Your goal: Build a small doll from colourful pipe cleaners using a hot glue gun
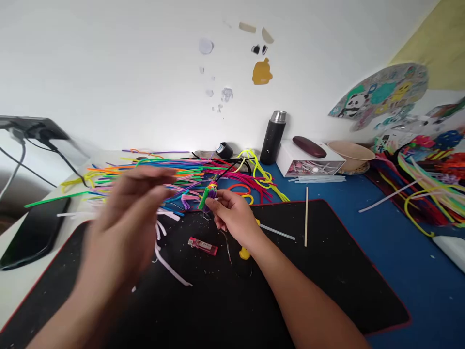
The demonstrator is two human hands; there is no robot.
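Note:
My right hand (234, 216) is closed in a pinch on a small pipe-cleaner piece (208, 196) with green, purple and orange parts, held just above the black mat (327, 271). My left hand (127, 223) is raised in front of the camera and smeared by motion; its fingers look stretched out and nothing shows in it. A spread of coloured pipe cleaners (152, 174) lies behind both hands. A red lighter (202, 245) lies on the mat just below my right hand.
White strips (170, 266) and a thin wooden stick (306, 215) lie on the mat. A black flask (272, 137), a white box (308, 162), a bowl (351, 154) and more pipe cleaners (425, 189) stand at the back right. A dark phone (32, 232) lies left.

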